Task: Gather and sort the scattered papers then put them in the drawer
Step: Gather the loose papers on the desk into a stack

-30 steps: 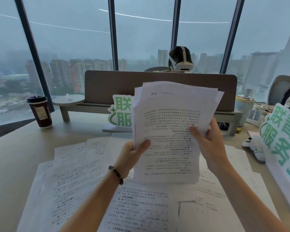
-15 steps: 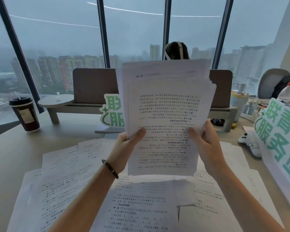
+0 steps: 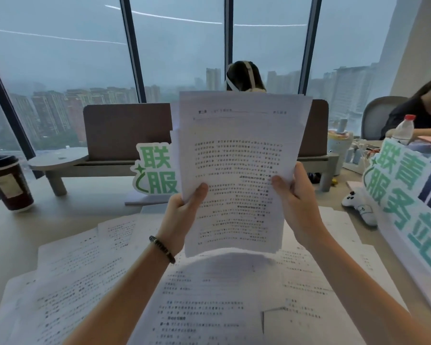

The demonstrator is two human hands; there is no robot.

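- Above the counter [image 3: 60,195], the left hand [image 3: 182,210] and right hand [image 3: 296,205] are holding a gathered stack of papers [image 3: 237,170] upright, clear of the surface.
- The left hand's fingers are gripping the stack's left edge, thumb lying across the front sheet; the right hand's fingers are curling behind the right edge, thumb pressing on the front.
- The sheets in the stack are sitting uneven: top and side edges are fanning out, so alignment appears unfinished.
- Many loose papers [image 3: 90,270] are lying spread and overlapping on the counter below and to both sides of the arms.
- No drawer is showing in this view.
- Judgement: the step in hand is squaring the held stack; gathering is only partly done.
- Recommendation: loosening the grip slightly and tapping the bottom edge on the counter should be settling the sheets flush; gripping too tightly risks locking in the skew or creasing corners.
- Nearby items are standing well apart from the stack: a coffee cup [image 3: 8,183] at far left, a green sign [image 3: 157,170] just behind the stack.
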